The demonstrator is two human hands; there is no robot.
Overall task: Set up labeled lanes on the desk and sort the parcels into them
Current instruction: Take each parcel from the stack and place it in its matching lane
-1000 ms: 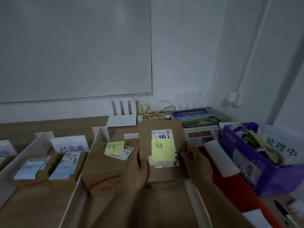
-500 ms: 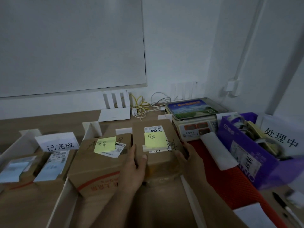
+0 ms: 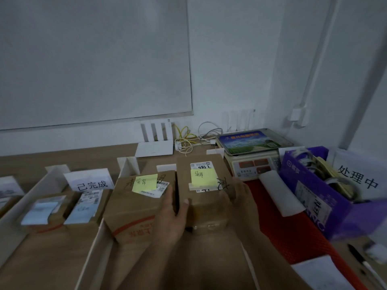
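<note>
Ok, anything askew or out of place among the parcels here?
Only minor: the yellow note on the left parcel sits crooked and overlaps its shipping label. The right parcel, held by the left hand and right hand, looks square.

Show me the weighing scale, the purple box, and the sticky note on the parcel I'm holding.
weighing scale (image 3: 250,142): head view, on its platter's printed top.
purple box (image 3: 293,174): head view, on its near side wall.
sticky note (image 3: 203,176): head view, middle of the yellow paper.
</note>
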